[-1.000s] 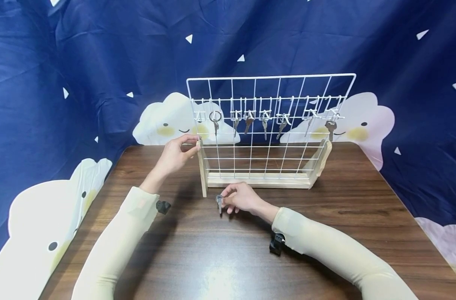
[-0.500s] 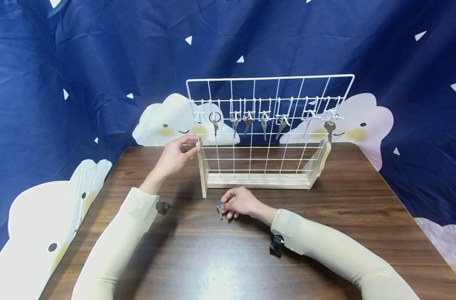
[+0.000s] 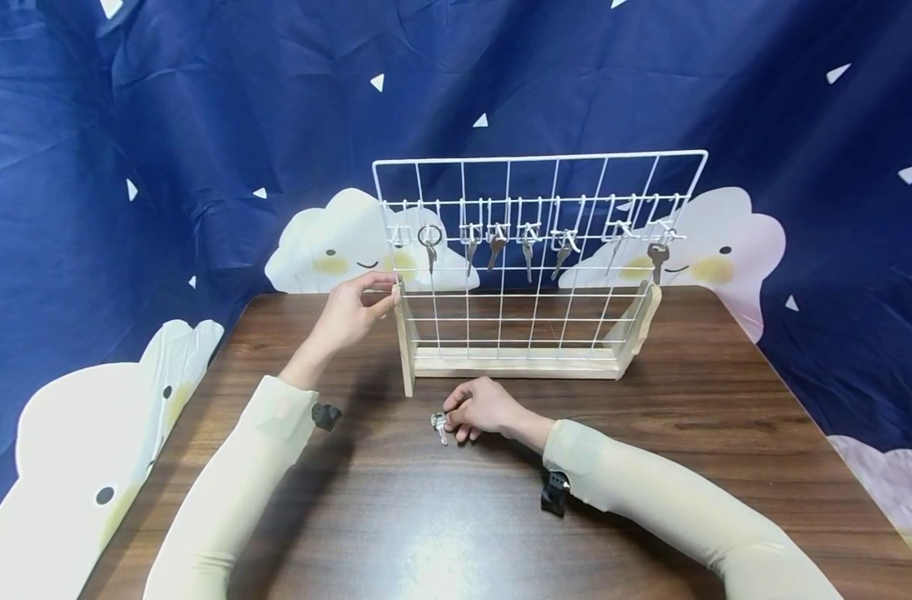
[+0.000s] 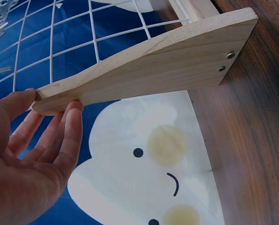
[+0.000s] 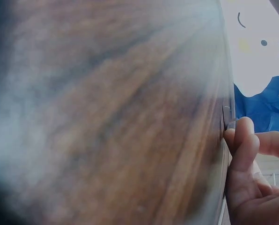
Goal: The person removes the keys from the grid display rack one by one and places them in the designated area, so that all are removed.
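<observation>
Key [image 3: 439,422]: likely light, stiff, slippery; grip its head.
Right hand [image 3: 484,407]: fingers pinch the key.
Left hand [image 3: 349,312]: fingers pinch wooden upright [image 4: 153,70].

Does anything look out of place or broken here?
Nothing looks spilled or visibly broken. The one odd one out is the single key pinched in the right hand, down by the table, while the other keys hang on the rack.

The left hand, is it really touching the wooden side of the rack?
Touching. The left wrist view shows it: the left hand pinches the rounded end of the wooden side, thumb and fingertips against the wood.
</observation>
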The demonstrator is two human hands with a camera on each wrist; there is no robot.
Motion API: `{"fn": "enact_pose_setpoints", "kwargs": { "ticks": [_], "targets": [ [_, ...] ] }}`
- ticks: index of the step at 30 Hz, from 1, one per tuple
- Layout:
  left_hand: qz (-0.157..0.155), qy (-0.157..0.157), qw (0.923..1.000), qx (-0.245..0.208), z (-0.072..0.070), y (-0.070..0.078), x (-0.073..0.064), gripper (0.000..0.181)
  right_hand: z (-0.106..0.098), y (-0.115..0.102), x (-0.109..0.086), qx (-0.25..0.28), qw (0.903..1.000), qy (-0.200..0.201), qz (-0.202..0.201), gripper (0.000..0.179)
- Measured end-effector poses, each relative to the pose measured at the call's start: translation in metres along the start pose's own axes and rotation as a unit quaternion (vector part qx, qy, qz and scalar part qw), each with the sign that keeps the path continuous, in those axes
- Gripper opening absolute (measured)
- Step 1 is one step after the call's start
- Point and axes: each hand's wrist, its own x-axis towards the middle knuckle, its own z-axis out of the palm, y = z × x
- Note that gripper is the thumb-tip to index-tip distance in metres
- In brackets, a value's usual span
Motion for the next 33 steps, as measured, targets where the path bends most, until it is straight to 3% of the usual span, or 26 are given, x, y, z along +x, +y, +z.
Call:
{"fn": "enact_pose_setpoints", "kwargs": {
  "ticks": [12,22,33],
  "targets": [
    [0.002,0.002,1.0000,0.001,0.001,-0.002,0.000,0.035,-0.003,-0.002,-0.003,0.001,0.9999,-0.009,-0.006,0.017],
    [-0.003,0.001,1.0000,0.002,0.001,-0.001,0.000,0.035,-0.013,-0.017,-0.008,-0.001,0.9992,0.002,-0.041,0.027],
    [0.000,0.004,0.9999,0.011,0.001,0.000,0.000,0.035,-0.025,-0.040,-0.013,-0.002,0.9948,0.030,-0.098,0.017]
  ]
}}
